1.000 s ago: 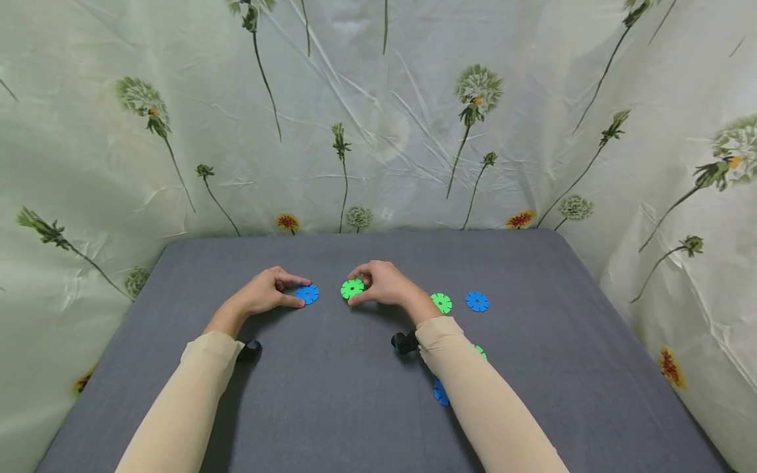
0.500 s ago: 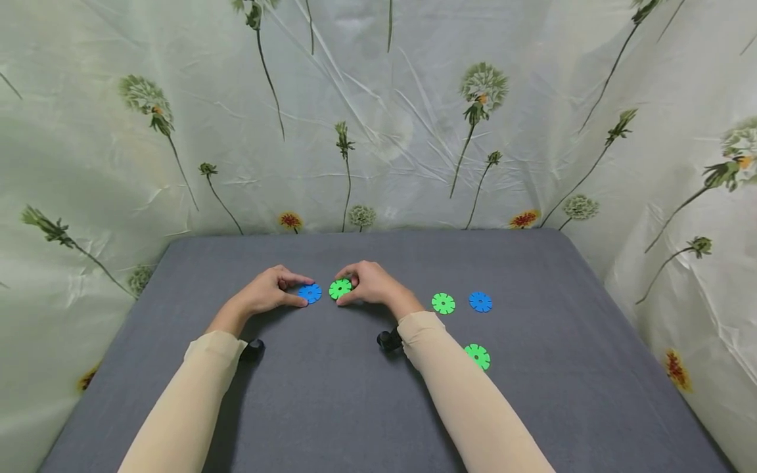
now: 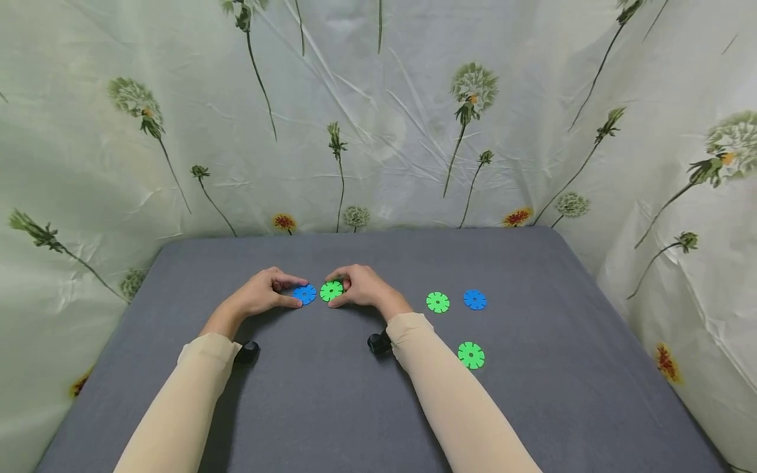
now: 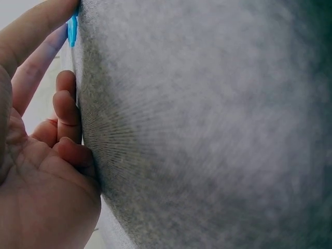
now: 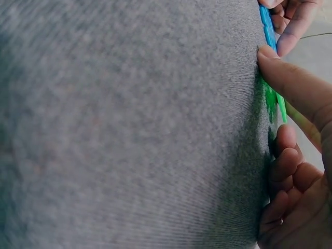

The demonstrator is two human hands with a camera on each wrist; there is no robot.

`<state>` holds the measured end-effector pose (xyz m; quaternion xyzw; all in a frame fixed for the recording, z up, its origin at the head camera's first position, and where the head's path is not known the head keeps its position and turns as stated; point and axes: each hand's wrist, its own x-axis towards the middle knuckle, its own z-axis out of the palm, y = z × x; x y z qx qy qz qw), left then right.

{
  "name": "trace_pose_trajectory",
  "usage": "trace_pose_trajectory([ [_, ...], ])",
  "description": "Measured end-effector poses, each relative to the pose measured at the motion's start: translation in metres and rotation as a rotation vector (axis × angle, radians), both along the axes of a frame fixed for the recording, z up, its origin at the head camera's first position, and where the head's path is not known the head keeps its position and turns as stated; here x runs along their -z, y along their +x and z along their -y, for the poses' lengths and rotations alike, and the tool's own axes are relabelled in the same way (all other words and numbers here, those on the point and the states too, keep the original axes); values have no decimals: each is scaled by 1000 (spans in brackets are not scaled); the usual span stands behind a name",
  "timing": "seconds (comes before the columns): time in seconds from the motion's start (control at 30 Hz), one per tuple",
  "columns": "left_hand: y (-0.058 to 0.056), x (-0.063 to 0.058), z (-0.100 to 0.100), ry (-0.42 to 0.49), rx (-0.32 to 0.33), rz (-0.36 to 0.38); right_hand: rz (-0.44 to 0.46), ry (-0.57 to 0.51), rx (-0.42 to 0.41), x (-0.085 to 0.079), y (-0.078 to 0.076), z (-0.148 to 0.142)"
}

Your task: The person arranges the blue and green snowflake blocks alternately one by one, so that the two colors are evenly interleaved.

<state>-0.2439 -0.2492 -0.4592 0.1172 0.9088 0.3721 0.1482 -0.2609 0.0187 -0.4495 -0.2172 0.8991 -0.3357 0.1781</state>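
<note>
Left of the table's middle, my left hand (image 3: 263,292) pinches a blue notched plastic disc (image 3: 305,294) by its edges between thumb and index finger. Facing it, my right hand (image 3: 363,287) pinches a green notched disc (image 3: 332,291) the same way. Only a small gap separates the two discs in the head view. The left wrist view catches just a sliver of the blue disc (image 4: 72,31) edge-on past the fingers. From the right wrist, the green disc (image 5: 281,108) shows edge-on, its far edge tilted slightly above the cloth, with the blue disc (image 5: 267,25) beyond.
To the right lie a green disc (image 3: 437,302), a blue disc (image 3: 475,299) and, nearer, another green disc (image 3: 471,355) beside the right sleeve. Grey cloth (image 3: 331,407) covers the table. A flowered curtain (image 3: 390,131) hangs behind its back edge.
My right hand has moved left with the green disc, bringing it close beside the blue one. The left hand has stayed nearly still. The near green disc has come out from behind the right sleeve.
</note>
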Motion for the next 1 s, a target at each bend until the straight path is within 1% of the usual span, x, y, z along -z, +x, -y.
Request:
trace_pose_trajectory([
  [0.2, 0, 1, 0, -8, 5, -5, -5, 7, 1, 3, 1, 0],
  [0.37, -1, 2, 1, -10, 7, -8, -12, -3, -24, 3, 1, -2],
  [0.5, -1, 2, 0, -8, 4, -7, 1, -26, -36, 3, 0, -6],
  [0.73, 0, 1, -1, -6, -4, 0, 23, -65, -35, 2, 0, -11],
  [1.0, 0, 1, -1, -5, 0, -9, 5, -57, -35, 4, 0, -10],
])
